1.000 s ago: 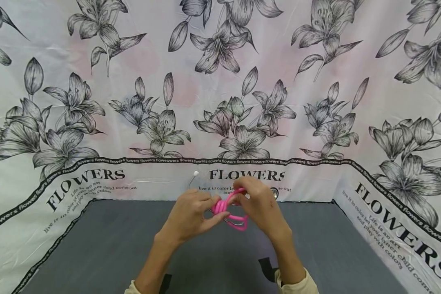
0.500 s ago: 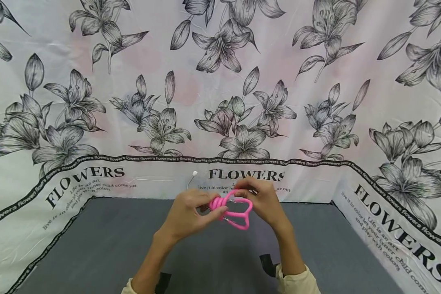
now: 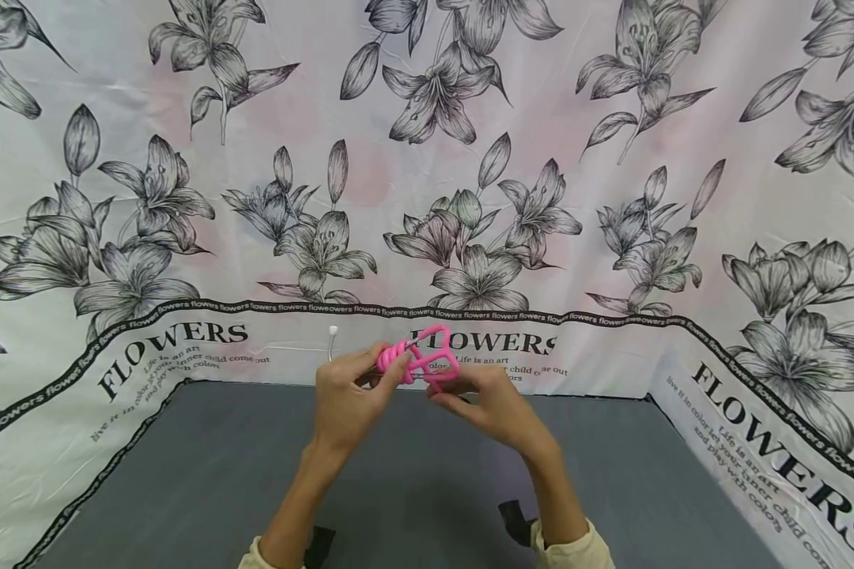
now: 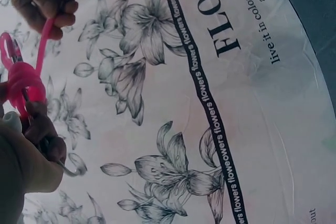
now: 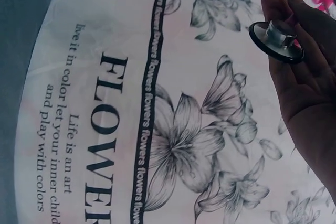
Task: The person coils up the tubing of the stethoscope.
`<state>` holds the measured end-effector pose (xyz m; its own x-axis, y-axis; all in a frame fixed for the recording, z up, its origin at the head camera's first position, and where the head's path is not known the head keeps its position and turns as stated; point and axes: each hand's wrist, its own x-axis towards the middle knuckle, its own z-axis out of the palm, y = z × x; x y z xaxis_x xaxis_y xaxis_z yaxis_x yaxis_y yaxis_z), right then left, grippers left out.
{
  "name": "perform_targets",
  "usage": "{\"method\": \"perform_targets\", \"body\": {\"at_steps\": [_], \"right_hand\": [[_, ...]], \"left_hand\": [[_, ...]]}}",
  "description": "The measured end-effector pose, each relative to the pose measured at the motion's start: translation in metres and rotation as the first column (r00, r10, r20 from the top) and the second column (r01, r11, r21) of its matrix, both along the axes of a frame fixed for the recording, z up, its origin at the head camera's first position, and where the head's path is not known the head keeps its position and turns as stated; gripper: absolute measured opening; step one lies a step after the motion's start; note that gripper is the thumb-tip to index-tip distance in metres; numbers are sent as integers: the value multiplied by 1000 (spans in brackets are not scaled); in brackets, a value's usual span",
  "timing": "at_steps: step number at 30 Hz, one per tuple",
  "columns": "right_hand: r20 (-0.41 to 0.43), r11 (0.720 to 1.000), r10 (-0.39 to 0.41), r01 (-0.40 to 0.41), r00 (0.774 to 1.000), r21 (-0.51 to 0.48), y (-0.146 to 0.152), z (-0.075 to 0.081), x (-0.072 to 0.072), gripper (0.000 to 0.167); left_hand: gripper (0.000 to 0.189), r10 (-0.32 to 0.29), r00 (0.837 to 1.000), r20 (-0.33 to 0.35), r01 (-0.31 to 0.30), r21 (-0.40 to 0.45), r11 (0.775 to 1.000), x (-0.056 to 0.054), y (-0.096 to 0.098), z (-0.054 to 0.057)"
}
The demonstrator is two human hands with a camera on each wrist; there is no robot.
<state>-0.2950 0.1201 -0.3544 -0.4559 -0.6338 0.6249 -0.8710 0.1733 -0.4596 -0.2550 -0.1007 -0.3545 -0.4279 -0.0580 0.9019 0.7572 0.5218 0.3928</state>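
A stethoscope with pink tubing (image 3: 393,357) is held up in front of the back wall, its tubing wound into a tight coil with open loops to the right. My left hand (image 3: 349,403) grips the coil between thumb and fingers. A metal ear tube with a white ear tip (image 3: 333,330) sticks up beyond that hand. At the right end of the loops, my right hand (image 3: 501,407) pinches the tubing near the chest piece. That round metal chest piece (image 5: 276,40) shows by the fingers in the right wrist view; in the head view the right hand hides it.
A dark grey table (image 3: 413,490) lies below both hands. White cloth printed with flowers (image 3: 470,205) and lettering encloses it at the back and sides. Black patches (image 3: 515,521) lie by the forearms.
Both hands have shifted left, and the coil has risen and tilted so its loops point up and right. My right hand has gone from the top of the loops to their lower right end.
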Motion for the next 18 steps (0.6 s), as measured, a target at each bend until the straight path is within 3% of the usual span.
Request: {"method": "perform_targets", "body": {"at_steps": [5,9,11,14,18], "right_hand": [[6,998,28,-29,1000,61,-12,2,9,23],[2,997,27,-27,1000,76,-17,4,14,26],[-4,996,14,-14,1000,85,-18,5,18,29],[-17,994,-20,22,1000,106,-20,8,23,33],[-28,989,-84,87,996,123,-20,12,30,35]], "left_hand": [[21,96,995,7,-97,16,995,0,-1,0],[24,200,979,-36,-201,-2,980,-2,-1,-1],[26,265,961,-76,-268,-30,963,-2,-1,-1],[33,369,918,-145,-382,-71,921,-2,0,-3],[40,454,869,-197,-478,-97,873,-2,2,-5]]}}
